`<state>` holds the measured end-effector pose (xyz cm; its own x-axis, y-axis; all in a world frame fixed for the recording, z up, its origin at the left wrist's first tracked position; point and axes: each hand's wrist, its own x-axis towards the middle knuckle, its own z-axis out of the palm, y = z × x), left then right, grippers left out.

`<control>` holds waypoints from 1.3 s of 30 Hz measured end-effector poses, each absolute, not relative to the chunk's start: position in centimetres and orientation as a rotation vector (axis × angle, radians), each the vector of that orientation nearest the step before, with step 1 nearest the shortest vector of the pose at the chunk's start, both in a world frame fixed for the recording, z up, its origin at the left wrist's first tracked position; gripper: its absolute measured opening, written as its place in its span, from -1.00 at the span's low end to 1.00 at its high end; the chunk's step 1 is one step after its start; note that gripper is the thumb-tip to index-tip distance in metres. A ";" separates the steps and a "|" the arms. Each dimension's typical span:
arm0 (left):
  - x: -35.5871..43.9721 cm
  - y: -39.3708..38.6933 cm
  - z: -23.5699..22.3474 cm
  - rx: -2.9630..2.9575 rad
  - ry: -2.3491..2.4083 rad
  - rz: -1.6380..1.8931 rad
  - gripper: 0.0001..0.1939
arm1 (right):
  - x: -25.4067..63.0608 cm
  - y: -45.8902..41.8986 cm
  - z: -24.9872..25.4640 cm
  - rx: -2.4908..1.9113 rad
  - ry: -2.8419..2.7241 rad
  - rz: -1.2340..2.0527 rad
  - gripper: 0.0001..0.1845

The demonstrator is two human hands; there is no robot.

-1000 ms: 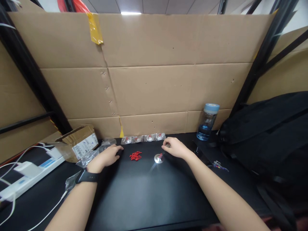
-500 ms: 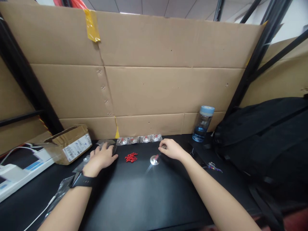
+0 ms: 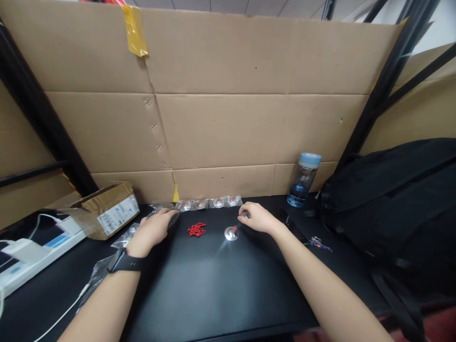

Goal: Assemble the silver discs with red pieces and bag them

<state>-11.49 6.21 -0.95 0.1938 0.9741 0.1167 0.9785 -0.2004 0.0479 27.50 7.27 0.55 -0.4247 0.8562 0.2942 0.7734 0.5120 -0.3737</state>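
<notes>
My left hand (image 3: 153, 230) reaches over crinkled clear plastic bags, its fingers drawn together on a clear plastic bag (image 3: 173, 219) at the fingertips. My right hand (image 3: 258, 218) is curled in a pinch just above the table; a small greyish round thing (image 3: 246, 215) shows between thumb and forefinger, too small to name. Close to its left lies a shiny round metal disc (image 3: 231, 234) with a red piece on top. Between my hands is a little heap of red hooks or clips (image 3: 197, 230). Behind them stretches a row of several wrapped silver discs (image 3: 218, 203) with red parts.
A torn cardboard box (image 3: 117, 211) and a white power strip (image 3: 39, 256) sit at the left. On the right are a blue-lidded water bottle (image 3: 304, 183), a key ring (image 3: 318, 244) and a black backpack (image 3: 395, 204). A cardboard wall (image 3: 221, 133) closes off the back.
My left hand's fingers were spread over the plastic and are now together, further right along it. My right hand keeps its pinch near the disc. The view has tilted slightly.
</notes>
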 end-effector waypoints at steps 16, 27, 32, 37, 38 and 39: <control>-9.5 4.9 2.5 -2.147 -1.801 -0.712 -0.48 | 28.4 8.0 -0.7 -1.417 -2.416 0.224 -0.68; -5.6 3.0 3.5 -2.024 -1.207 -1.359 -0.82 | 28.3 8.0 -0.8 -1.437 -2.456 0.203 -0.76; -4.3 4.2 1.2 -2.224 -1.079 -1.294 -0.84 | 28.3 7.8 -0.5 -1.487 -2.441 0.179 -0.83; -5.0 5.2 0.4 -2.137 -1.074 -1.255 -0.79 | 28.3 7.7 -0.3 -1.511 -2.442 0.180 -0.82; -5.4 5.4 0.4 -2.086 -1.078 -1.261 -0.79 | 28.3 7.7 -0.3 -1.514 -2.442 0.184 -0.81; -5.9 5.5 0.5 -2.040 -1.081 -1.265 -0.78 | 28.3 7.7 -0.3 -1.515 -2.443 0.187 -0.81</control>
